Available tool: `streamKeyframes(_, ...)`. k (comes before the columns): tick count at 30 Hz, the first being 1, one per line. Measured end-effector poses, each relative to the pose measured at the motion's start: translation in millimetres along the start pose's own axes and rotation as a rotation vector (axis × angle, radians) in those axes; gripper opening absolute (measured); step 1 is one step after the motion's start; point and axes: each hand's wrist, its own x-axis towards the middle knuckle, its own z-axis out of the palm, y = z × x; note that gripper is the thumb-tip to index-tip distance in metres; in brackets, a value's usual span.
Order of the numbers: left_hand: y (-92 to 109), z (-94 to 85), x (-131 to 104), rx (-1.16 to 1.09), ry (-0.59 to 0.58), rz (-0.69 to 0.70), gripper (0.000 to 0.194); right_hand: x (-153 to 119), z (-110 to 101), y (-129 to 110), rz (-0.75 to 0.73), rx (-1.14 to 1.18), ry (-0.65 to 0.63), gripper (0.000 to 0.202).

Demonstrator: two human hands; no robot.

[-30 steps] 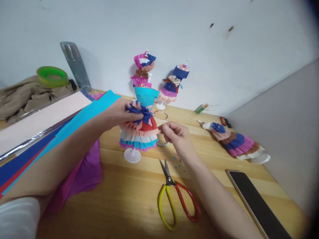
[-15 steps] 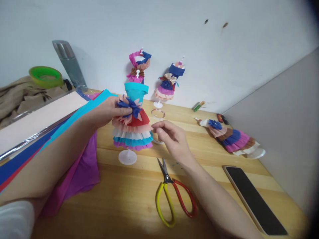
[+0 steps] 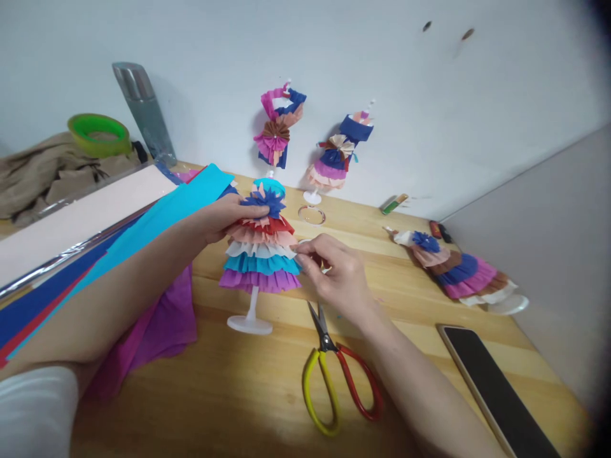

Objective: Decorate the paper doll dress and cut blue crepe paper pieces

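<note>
Five frills [image 3: 260, 264]: likely light, soft, easily torn; right hand [image 3: 334, 270] pinches their 3 o'clock edge.
Flower [image 3: 273, 202]: left hand [image 3: 228, 214] clasps it.
Stand [image 3: 251, 325]: 6 o'clock, probably stiffer, safer hold.

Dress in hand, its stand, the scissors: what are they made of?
Dress: matte, probably crepe paper, by its crimped ruffles. Stand: likely white plastic, smooth, slightly shiny. Scissors: grey-sheened metal blades; glossy red and yellow handles, perhaps plastic-coated.

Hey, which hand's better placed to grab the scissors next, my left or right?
Probably your right hand: it is by the ruffled dress, nearer the scissors. Your left hand is farther off and occupied, holding the dress at its blue flower.
</note>
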Motion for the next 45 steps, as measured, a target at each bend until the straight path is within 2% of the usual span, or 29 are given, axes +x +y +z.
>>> streamKeyframes(5, -1.1, 0.3, -0.8, 0.037, -0.014, -0.001, 0.031, 0.0, -1.1, 3.1, 0.003, -0.071, 0.056, 0.015)
streamKeyframes(10, -1.6, -0.4, -1.6, 0.005, -0.017, 0.009, 0.037, -1.2, 1.0, 2.5, 0.021, -0.080, -0.042, 0.011)
streamKeyframes(13, -1.7, 0.6, -2.0, -0.003, -0.029, 0.001, 0.036, -2.1, 2.5, 1.0, 0.040, -0.097, -0.046, 0.015)
streamKeyframes(21, -3.3, -2.2, 0.1, 0.062, 0.004, 0.025, 0.041, -2.4, 0.1, 1.2, -0.070, -0.318, 0.019, 0.023)
streamKeyframes(25, -3.2, -1.4, -1.2, 0.127, -0.002, 0.050, 0.033, -2.7, 1.4, 5.0, -0.095, -0.437, 0.056, 0.023)
streamKeyframes(28, -1.8, 0.1, -2.7, 0.133, 0.001, 0.047, 0.032, -3.0, -0.1, 3.8, -0.082, -0.395, 0.042, 0.019)
streamKeyframes(31, -1.1, 1.0, -3.4, 0.093, 0.013, 0.032, 0.039, -3.1, -2.6, -0.2, -0.093, -0.310, -0.004, 0.014)
streamKeyframes(34, -1.9, 1.6, -3.4, 0.055, -0.006, 0.019, 0.040, -2.9, -3.6, -3.2, -0.125, -0.329, -0.028, 0.013)
streamKeyframes(39, -4.9, 2.7, -3.0, 0.058, -0.071, -0.006, 0.034, -2.7, -1.0, -2.1, -0.203, -0.409, -0.022, 0.016)
streamKeyframes(45, -7.3, 3.2, -1.0, 0.085, -0.077, 0.019, 0.034, -4.3, 2.6, -0.7, -0.122, -0.315, 0.042, 0.017)
